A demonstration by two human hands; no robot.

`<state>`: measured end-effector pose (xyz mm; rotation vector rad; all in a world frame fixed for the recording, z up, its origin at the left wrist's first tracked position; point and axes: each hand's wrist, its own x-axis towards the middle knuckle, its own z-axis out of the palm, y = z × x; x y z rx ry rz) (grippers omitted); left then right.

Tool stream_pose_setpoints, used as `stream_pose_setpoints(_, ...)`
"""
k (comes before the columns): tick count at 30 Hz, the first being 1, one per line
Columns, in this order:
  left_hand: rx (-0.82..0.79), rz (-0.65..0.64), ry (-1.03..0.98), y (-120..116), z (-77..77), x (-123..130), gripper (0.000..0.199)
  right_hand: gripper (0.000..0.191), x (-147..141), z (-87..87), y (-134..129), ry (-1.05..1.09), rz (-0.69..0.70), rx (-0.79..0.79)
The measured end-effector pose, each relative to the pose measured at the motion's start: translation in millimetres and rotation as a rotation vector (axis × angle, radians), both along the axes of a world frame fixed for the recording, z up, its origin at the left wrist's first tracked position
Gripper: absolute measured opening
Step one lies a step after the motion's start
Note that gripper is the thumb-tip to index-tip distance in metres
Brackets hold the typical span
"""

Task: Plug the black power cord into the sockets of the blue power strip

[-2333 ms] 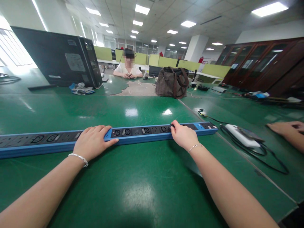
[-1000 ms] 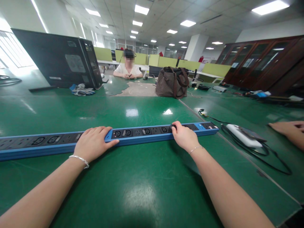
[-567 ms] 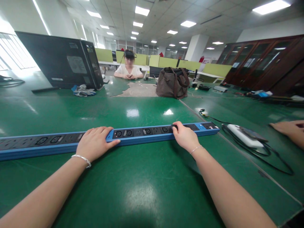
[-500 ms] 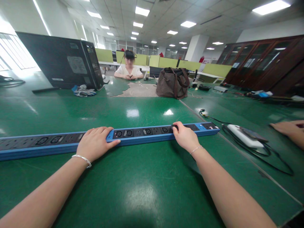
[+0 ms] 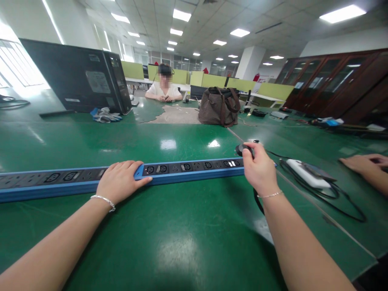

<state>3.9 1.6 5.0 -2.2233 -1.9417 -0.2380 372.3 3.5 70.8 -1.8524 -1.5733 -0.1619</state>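
Observation:
A long blue power strip (image 5: pixel 194 174) with black socket panels lies across the green table, running out past the left edge of the view. My left hand (image 5: pixel 119 181) is closed over its middle, fingers on the far side and thumb along the near side. Above the strip's right part, my right hand (image 5: pixel 261 169) is closed on a black plug (image 5: pixel 241 149), held clear of the sockets. Its dark cord hangs below my wrist. My right hand hides part of the strip's right end.
To the right lie a white power adapter (image 5: pixel 307 173) and a looped black cable (image 5: pixel 354 208); another person's hands (image 5: pixel 362 163) rest beyond. Farther back are a black computer case (image 5: pixel 75 81), gloves (image 5: pixel 106 115) and a brown bag (image 5: pixel 216 107). A person (image 5: pixel 163 89) sits across the table.
My right hand has lifted the black plug off the strip and moved it right and slightly up. Sockets that the hand covered now show. My left hand stays on the strip.

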Motion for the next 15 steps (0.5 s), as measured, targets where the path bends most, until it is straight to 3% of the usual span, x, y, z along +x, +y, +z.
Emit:
stream_pose_setpoints(6, 0.008, -0.007, 0.017, 0.4, -0.9, -0.7, 0.075, 0.041, 19.4, -7.5, 13.5, 0.121, -0.003, -0.021)
stream_pose_setpoints(10, 0.016, -0.014, 0.000, 0.9, -1.7, -0.6, 0.072, 0.041, 48.9, -13.7, 23.6, 0.160, -0.024, 0.072)
stream_pose_setpoints(15, 0.032, -0.020, -0.002, 1.0, -3.2, -1.4, 0.072, 0.043, 88.6, -33.6, 37.1, 0.105, -0.025, 0.001)
